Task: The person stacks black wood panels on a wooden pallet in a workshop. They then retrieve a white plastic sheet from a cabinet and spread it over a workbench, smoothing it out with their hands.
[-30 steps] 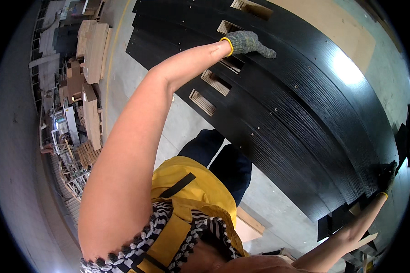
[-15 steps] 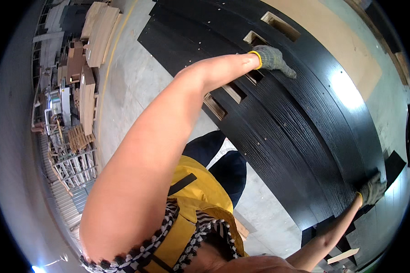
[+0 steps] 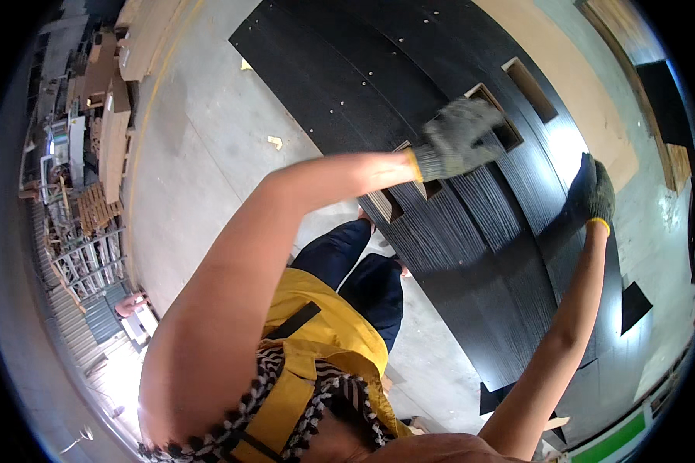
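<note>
Black wood-grained boards (image 3: 502,309) lie side by side in front of me, forming a broad panel. Rectangular cut-outs run across it in a row. My left hand (image 3: 457,139), in a grey knit glove with a yellow cuff, is over this row beside one cut-out (image 3: 510,137). It is smeared by motion, but its fingers look stretched out, and I see nothing held. My right hand (image 3: 597,193), in a like glove, is at the panel's far right edge with fingers extended and nothing in them. Whether either palm touches the surface is unclear.
A tan sheet (image 3: 594,116) lies beyond the panel. A small black piece (image 3: 635,307) is on the grey floor at right. Stacked boards (image 3: 116,135) and a wooden pallet (image 3: 98,208) stand far left. Scraps (image 3: 276,142) lie on the floor left of the panel.
My right hand has moved away from the panel's near right corner, up along its far edge. The left hand has shifted across the cut-outs and is blurred. The whole view has shifted.
</note>
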The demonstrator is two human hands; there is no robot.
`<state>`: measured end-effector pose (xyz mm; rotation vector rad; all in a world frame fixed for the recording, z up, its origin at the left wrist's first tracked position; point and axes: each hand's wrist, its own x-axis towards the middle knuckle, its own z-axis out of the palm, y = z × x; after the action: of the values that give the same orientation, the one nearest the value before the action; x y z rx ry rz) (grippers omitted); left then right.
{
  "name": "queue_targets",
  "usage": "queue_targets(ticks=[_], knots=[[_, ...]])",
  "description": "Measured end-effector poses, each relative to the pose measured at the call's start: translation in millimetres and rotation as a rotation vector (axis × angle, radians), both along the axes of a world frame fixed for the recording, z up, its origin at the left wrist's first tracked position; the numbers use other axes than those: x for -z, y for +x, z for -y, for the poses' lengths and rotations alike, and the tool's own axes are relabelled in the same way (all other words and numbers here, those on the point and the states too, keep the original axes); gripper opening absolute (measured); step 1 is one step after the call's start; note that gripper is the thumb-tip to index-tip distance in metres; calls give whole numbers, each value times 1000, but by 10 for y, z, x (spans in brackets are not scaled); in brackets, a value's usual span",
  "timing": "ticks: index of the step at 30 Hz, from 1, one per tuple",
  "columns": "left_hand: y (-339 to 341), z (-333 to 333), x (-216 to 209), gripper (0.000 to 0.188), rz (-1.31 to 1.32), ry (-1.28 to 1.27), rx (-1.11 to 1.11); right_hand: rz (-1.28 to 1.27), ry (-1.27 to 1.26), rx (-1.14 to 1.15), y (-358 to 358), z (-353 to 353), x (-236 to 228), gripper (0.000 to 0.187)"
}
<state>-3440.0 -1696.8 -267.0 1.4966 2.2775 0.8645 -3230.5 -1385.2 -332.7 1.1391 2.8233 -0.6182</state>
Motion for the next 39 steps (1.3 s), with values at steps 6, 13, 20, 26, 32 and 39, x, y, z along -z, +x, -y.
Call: queue_targets(ticks=[6, 13, 20, 26, 32, 39], knots=[[-779, 626, 991, 78, 824, 305, -633, 80, -269, 189, 11, -252, 118, 51], [-1009, 240, 465, 84, 1467, 403, -686, 50, -771, 115, -792, -366, 37, 46], [-1108, 190, 297, 96, 1619, 325, -810, 45, -215, -198, -2731, 609, -314, 65], [-1230, 205, -10, 101, 1387, -70, -796, 108, -309, -5, -2912, 501, -46, 73], [-1548, 658, 185, 80, 1513, 312, -708, 147, 78, -182, -2819, 660, -38, 37], [-1811, 469, 459, 70, 64, 204, -27, 51, 380, -281, -2741, 728, 175, 30]])
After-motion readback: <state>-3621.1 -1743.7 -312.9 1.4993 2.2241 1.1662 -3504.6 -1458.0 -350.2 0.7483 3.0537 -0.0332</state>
